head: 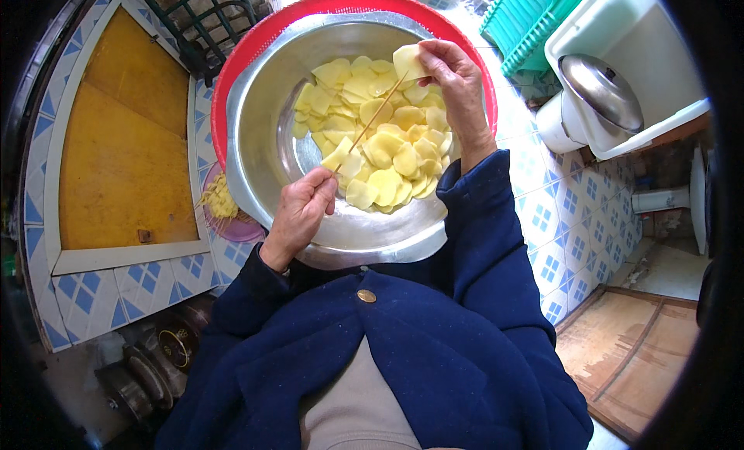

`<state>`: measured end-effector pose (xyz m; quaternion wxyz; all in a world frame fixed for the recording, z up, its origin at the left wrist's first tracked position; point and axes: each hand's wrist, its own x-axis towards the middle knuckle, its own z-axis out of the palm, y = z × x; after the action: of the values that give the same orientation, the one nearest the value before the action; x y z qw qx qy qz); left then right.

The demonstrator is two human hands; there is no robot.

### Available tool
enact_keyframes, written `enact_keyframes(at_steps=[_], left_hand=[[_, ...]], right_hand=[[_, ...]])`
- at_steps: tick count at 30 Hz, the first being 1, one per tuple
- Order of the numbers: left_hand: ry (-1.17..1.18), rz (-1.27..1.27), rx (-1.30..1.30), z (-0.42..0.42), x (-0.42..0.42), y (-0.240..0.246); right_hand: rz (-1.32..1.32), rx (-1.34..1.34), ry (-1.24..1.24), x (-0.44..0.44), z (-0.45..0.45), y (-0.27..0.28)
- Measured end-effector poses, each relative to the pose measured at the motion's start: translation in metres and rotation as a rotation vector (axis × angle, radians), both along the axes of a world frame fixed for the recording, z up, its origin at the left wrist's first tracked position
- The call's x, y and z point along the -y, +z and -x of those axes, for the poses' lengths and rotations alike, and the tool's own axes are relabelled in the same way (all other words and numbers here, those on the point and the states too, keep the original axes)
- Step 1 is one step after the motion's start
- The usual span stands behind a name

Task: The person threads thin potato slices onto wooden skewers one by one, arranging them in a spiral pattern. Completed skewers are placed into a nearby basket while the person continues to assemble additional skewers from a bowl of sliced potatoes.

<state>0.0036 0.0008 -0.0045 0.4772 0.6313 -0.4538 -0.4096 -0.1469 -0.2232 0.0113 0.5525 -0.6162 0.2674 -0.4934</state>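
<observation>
A wide steel basin (pixel 261 101) holds a heap of thin, pale yellow potato slices (pixel 383 150). Over its near left rim, my left hand (pixel 305 209) pinches the lower end of a thin wooden skewer (pixel 372 120), and slices (pixel 343 158) are threaded just above the fingers. My right hand (pixel 459 81), above the basin's far right side, holds one slice (pixel 409 62) between thumb and fingers. The skewer's upper tip touches or meets that slice; whether it pierces it I cannot tell.
Under the basin is a red plastic basket (pixel 224 113). At its left, a pink plate (pixel 241 230) holds filled skewers (pixel 220 199). A green rack (pixel 526 25), a lidded white pot (pixel 561 121) and a white tub (pixel 639 37) stand right. A yellow panel (pixel 131 142) lies left.
</observation>
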Motion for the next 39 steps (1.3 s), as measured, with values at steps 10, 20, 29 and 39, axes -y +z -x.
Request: enact_keyframes(at_steps=[10,20,29,39], left_hand=[[0.039,0.018,-0.024,0.000,0.001,-0.001],[0.329,0.142,-0.290,-0.002,-0.002,0.010],[0.262,0.158,-0.400,-0.008,0.002,0.005],[0.351,0.178,-0.447,-0.007,0.001,0.002]], right_hand=[[-0.001,-0.043,0.143,-0.001,0.005,0.003],[0.037,-0.123,0.347,-0.026,-0.015,-0.002],[-0.069,-0.382,0.713,-0.068,-0.036,-0.007],[-0.230,-0.177,0.817,-0.059,-0.031,-0.003]])
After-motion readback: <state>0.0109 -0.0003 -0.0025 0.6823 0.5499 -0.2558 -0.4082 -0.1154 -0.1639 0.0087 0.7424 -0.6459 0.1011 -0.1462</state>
